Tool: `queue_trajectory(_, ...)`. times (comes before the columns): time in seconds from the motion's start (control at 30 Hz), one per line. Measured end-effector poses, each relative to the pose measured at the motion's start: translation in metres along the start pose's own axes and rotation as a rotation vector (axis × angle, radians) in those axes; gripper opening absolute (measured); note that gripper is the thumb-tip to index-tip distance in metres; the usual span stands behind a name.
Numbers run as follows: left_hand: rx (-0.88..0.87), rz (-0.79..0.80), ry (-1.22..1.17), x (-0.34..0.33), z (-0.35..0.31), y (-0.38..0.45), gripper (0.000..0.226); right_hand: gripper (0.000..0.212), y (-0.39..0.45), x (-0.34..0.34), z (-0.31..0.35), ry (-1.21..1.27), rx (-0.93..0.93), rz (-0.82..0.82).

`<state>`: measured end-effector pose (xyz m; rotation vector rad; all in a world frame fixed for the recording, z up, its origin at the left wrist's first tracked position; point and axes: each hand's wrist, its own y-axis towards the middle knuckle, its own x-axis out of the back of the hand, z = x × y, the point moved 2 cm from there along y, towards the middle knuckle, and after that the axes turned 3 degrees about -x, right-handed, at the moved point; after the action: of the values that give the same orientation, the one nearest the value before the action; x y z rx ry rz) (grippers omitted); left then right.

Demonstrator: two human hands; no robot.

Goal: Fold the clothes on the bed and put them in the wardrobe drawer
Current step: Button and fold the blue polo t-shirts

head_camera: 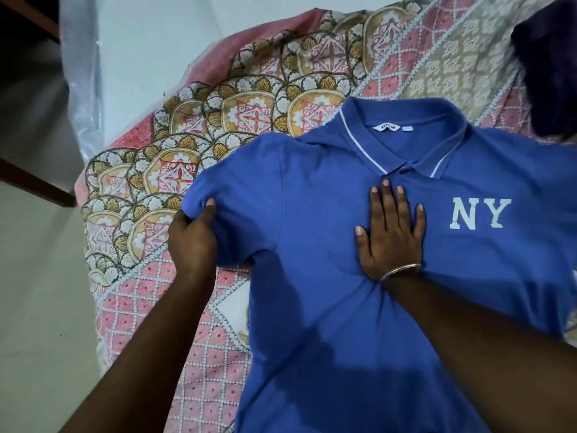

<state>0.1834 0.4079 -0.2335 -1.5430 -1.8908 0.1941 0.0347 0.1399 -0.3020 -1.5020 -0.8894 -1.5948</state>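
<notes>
1. A blue polo shirt [327, 276] lay face up on the bed, spread over a patterned bedspread [193, 145], its collar [402, 145] pointing away from the person.

2. The left hand [192, 242] had hold of the shirt's short sleeve [237, 195]. Its fingers were curled under the sleeve's edge and out of sight, while the thumb [209, 204] lay on top, so the cloth was pinched between them.

3. The left forearm ran up from the lower edge of the view to that grip, angled slightly inward, with the wrist close to straight.

4. From the pinch, the sleeve fabric stretched away toward the shoulder seam, and the cloth just beside the thumb was a little bunched.

5. The right hand [390, 232] lay flat on the shirt's chest, palm down, fingers straight and spread, pressing on the cloth and gripping nothing.

6. Its fingertips pointed at the collar and stopped just short of the collar's points. A metal bangle [401, 271] sat on the wrist.

7. The right forearm came in from the lower right corner and crossed the shirt's body on the way to the flat hand.

8. Just beside the little finger of that pressing hand, further out on the chest, were the white letters "NY" [480, 214].

9. Well beyond both hands, at the far right corner of the bed, sat a dark purple bundle of cloth [549, 64]; I could not tell what garment it was.

10. On the far side of the pinching hand, the bedspread's edge gave way to a bare white mattress [150, 48] and a pale floor [37, 276].
</notes>
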Motion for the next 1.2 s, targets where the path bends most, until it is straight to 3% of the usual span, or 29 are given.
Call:
queue_trajectory(0.13,-0.105,0.173,-0.224,0.0,-0.024,-0.031,0.022,0.071,0.0,-0.002,-0.001,0.013,0.007,-0.008)
queue_trajectory(0.27,-0.233,0.295,-0.276,-0.009,-0.047,-0.062,0.038,0.071,-0.001,-0.002,-0.002,0.028,0.006,-0.005)
queue_trajectory(0.5,-0.32,0.511,-0.057,-0.074,-0.07,-0.109,0.051,0.071,0.001,0.005,-0.005,0.155,0.044,0.02)
queue_trajectory(0.57,-0.366,0.569,0.045,-0.101,-0.071,-0.125,0.051,0.064,0.003,0.013,-0.012,0.416,0.048,0.036)
queue_trajectory(0.63,-0.395,0.608,0.093,-0.127,-0.069,-0.141,0.051,0.053,0.001,0.032,-0.023,0.913,-0.044,-0.004)
queue_trajectory(0.73,-0.474,0.629,0.229,-0.172,-0.066,-0.168,0.04,0.065,-0.013,0.074,-0.048,1.395,-0.2,-0.099)
queue_trajectory(0.83,-0.532,0.649,0.354,-0.22,-0.062,-0.194,0.028,0.062,-0.029,0.09,-0.073,1.513,-0.285,-0.015)
queue_trajectory(0.97,-0.563,0.785,0.429,-0.277,-0.068,-0.232,0.045,0.07,-0.037,0.088,-0.127,1.524,-0.486,-0.036)
queue_trajectory(1.07,-0.53,0.857,0.444,-0.32,-0.069,-0.253,0.045,0.063,-0.029,0.09,-0.162,1.48,-0.63,-0.046)
queue_trajectory(1.2,-0.138,0.999,0.508,-0.372,-0.058,-0.271,0.03,0.037,-0.017,0.081,-0.206,1.321,-0.796,-0.004)
